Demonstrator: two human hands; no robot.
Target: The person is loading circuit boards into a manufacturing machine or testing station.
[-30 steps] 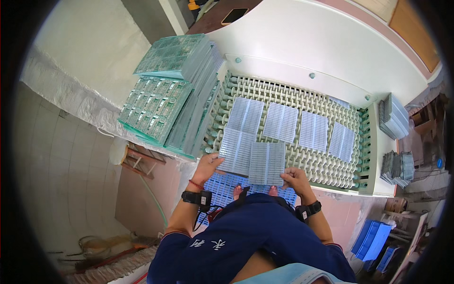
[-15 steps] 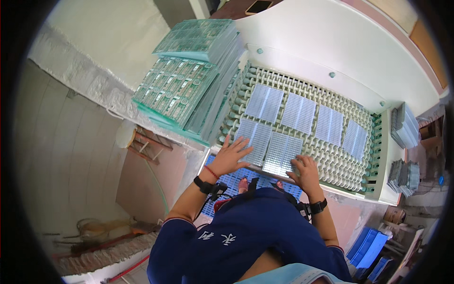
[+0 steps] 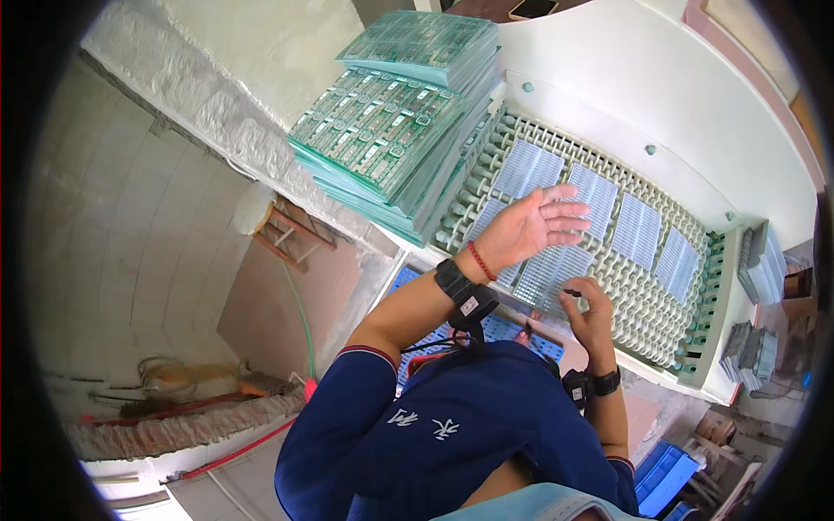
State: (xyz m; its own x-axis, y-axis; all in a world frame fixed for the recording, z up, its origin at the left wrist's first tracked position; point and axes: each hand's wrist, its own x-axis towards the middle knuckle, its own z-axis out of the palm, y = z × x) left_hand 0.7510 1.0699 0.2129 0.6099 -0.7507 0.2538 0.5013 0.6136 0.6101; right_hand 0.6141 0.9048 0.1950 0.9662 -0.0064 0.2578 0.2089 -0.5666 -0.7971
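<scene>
My left hand (image 3: 539, 227) is raised over the roller conveyor (image 3: 638, 300), palm turned up and toward the right, fingers stretched out and holding nothing. It partly hides the gridded, pale blue-grey board panels under it. Just below it, a near panel (image 3: 552, 271) lies flat on the rollers. My right hand (image 3: 592, 314) is by that panel's right corner, thumb and forefinger curled toward each other. Something small and dark shows between those fingertips, too small to name. Farther back lie several similar panels, among them one at the back left (image 3: 528, 169) and one at the right (image 3: 678, 265).
Tall stacks of green circuit boards (image 3: 378, 130) stand on the left, beside the conveyor. Grey panels lean at the right end in a rack (image 3: 760, 265), with more bundled below (image 3: 749, 356). A phone (image 3: 533, 9) lies at the far edge. Blue crates (image 3: 665, 478) sit at lower right.
My left hand has lifted off the near-left panel, moved right and turned palm up. My right hand has drawn its fingers together. The view has shifted, so the conveyor appears farther right.
</scene>
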